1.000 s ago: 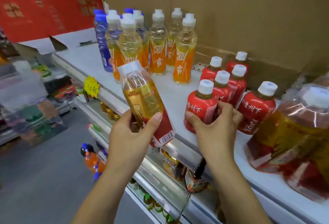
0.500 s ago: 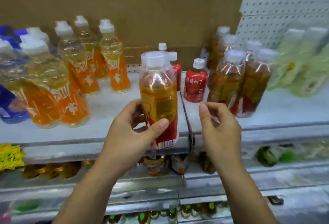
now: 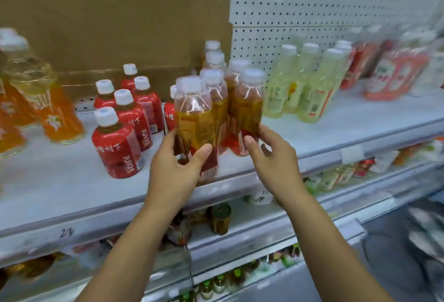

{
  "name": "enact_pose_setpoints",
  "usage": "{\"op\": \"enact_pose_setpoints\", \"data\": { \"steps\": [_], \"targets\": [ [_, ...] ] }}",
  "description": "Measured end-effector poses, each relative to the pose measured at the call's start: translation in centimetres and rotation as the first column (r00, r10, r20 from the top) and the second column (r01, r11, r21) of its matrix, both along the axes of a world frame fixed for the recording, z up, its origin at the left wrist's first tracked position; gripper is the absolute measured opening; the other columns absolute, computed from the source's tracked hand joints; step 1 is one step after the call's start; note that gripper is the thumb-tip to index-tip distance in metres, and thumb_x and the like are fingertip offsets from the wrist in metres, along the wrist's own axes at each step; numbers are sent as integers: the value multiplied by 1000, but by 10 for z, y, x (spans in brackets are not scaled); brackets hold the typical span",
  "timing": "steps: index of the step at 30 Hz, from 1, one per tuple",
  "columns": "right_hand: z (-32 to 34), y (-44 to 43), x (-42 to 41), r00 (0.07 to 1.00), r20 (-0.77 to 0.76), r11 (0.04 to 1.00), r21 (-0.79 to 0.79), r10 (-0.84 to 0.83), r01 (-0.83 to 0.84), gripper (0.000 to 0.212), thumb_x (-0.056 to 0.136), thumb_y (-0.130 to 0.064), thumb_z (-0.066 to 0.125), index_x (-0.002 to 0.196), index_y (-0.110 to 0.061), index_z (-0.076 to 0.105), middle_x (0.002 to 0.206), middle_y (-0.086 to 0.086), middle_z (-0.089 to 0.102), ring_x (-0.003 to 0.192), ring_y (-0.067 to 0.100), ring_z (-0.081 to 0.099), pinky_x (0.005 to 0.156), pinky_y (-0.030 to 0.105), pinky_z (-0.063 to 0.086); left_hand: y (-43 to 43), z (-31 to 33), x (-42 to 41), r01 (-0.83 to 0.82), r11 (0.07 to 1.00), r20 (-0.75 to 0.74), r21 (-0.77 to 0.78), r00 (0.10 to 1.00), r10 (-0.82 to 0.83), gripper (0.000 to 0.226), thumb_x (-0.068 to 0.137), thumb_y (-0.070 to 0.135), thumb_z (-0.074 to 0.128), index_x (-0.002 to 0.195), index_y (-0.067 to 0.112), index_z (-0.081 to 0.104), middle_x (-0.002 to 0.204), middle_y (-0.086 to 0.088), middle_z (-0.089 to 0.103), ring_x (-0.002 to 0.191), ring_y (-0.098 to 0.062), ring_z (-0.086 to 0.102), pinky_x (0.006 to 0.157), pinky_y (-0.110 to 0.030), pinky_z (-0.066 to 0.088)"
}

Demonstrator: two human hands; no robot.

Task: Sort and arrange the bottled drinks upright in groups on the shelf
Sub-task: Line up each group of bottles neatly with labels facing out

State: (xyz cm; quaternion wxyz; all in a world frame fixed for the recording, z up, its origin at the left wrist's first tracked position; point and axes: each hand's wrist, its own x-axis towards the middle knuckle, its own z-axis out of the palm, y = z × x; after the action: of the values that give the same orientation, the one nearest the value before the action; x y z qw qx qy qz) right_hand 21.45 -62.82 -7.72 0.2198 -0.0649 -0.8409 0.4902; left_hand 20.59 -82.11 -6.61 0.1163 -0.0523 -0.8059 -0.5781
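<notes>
The white shelf [image 3: 336,131] runs beneath both our hands. Well left of our left hand [image 3: 175,172] stand the orange bottles [image 3: 57,119], and the red juice bottles [image 3: 120,138] are just left of it. The pale green bottles [image 3: 310,90] stand beyond our right hand [image 3: 271,157]. Our left hand grips the amber tea bottle [image 3: 194,114] upright against the amber cluster [image 3: 216,90]. Our right hand curls thumb and fingers round the base of the cluster's front bottle [image 3: 248,104].

Orange bottles [image 3: 48,109] cropped at left edge; pink bottles [image 3: 389,73] blurred
</notes>
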Motion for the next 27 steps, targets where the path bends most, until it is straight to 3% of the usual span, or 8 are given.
{"op": "enact_pose_setpoints", "data": {
  "steps": [6,10,12,16,18,21,24,27],
  "targets": [
    [-5,23,-17,994,-74,990,117,87,-78,26,102,-29,57,126,-23,60,114,-8,67,104,7,60,98,33,52,27,-8,-19,-50,999,0,-20,999,50,60,84,42,77,135,31,49,128,11,62,117,-12,59,102,-37,50],
    [-8,34,-25,991,-48,987,103,125,-120,42,102,-33,58,142,-24,54,131,-17,58,122,1,53,109,31,46,43,-5,-26,-50,994,-37,-93,998,47,57,86,46,73,136,32,50,126,15,62,115,-9,59,99,-32,50],
    [-9,33,-23,994,-49,990,107,97,-91,42,101,-37,58,141,-25,54,126,-16,58,119,6,55,106,33,48,40,-4,-29,-45,979,-59,-198,998,34,58,86,51,70,139,34,51,132,15,62,119,-8,57,98,-26,46],
    [-15,18,-8,997,-70,989,142,-29,39,37,96,-41,64,126,-21,60,116,-7,59,109,11,58,97,39,54,11,-5,-17,-62,878,-131,-475,991,-1,56,90,48,66,142,32,53,143,9,57,132,-13,49,106,-27,37],
    [-19,1,2,998,-69,970,244,-2,19,35,94,-42,65,121,-20,61,114,-5,60,108,13,57,93,33,53,-14,-10,-3,-84,811,-177,-579,984,-25,50,93,45,65,138,25,60,141,4,59,132,-17,50,108,-28,37],
    [-26,-38,16,990,-127,908,419,63,-5,31,93,-39,68,114,-17,63,112,0,60,109,19,53,89,25,43,-62,-19,21,-126,685,-201,-717,979,-30,51,92,53,54,129,20,67,133,0,65,126,-23,55,105,-43,47],
    [-35,-91,27,975,-172,895,444,142,-52,32,93,-37,68,113,-12,66,114,6,59,114,26,51,96,34,44,-121,-27,47,-154,591,-195,-792,981,-6,55,91,56,49,126,17,69,132,-3,66,124,-28,58,100,-48,49],
    [-40,-152,38,955,-116,886,415,274,-204,37,93,-37,67,121,-13,65,128,5,57,127,24,47,106,39,44,-185,-30,76,-188,574,-180,-797,981,70,56,92,57,50,132,21,65,141,0,60,134,-24,51,108,-48,44]
  ]
}}
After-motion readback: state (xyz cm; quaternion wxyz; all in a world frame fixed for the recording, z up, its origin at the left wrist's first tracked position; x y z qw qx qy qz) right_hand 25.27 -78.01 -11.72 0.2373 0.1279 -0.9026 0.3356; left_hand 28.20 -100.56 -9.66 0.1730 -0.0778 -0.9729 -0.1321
